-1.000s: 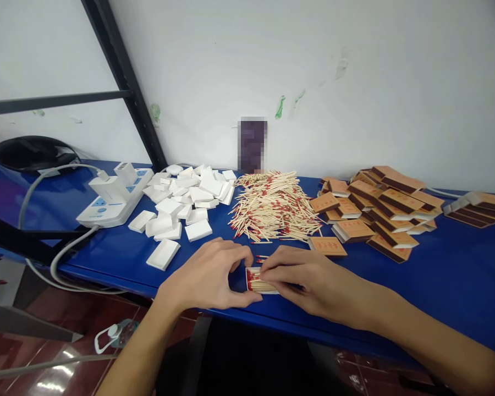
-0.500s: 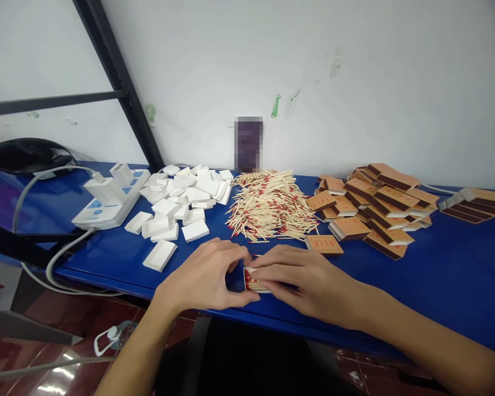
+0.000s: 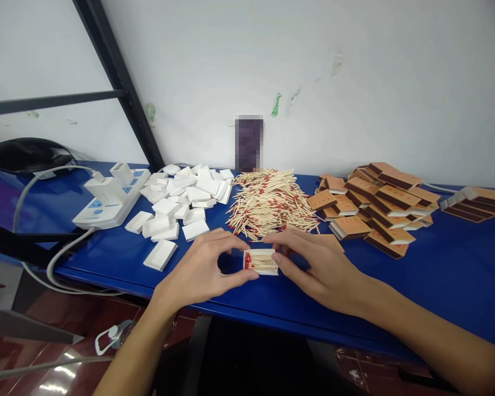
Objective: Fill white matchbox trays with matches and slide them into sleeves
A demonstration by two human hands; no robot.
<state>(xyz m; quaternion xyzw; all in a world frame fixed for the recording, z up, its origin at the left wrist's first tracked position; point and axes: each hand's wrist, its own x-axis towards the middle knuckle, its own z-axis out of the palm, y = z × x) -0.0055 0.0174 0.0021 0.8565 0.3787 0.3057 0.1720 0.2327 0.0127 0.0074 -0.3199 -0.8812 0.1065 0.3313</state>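
Observation:
A white matchbox tray (image 3: 268, 271) filled with red-tipped matches lies between my hands near the table's front edge. The match heads point left. My left hand (image 3: 204, 267) pinches the tray's left end, thumb on the near side and fingers on the far side. At the right end, my right hand (image 3: 319, 269) grips the tray with its thumb at the corner; its other fingers are partly hidden behind. Just beyond is a heap of loose matches (image 3: 272, 203). One orange matchbox (image 3: 332, 241) is mostly covered by my right hand.
Empty white trays (image 3: 181, 201) lie piled at the left. Orange matchboxes (image 3: 379, 198) are heaped at the right, with a stacked row (image 3: 474, 203) farther right. A white power strip (image 3: 115, 206) with cables sits by the black metal frame (image 3: 115, 71). A pixelated dark object (image 3: 249, 143) leans on the wall.
The matchbox tray has moved slightly away from the table's front edge. My right hand's fingers have shifted from on top of the matches to the tray's right end, uncovering the matches.

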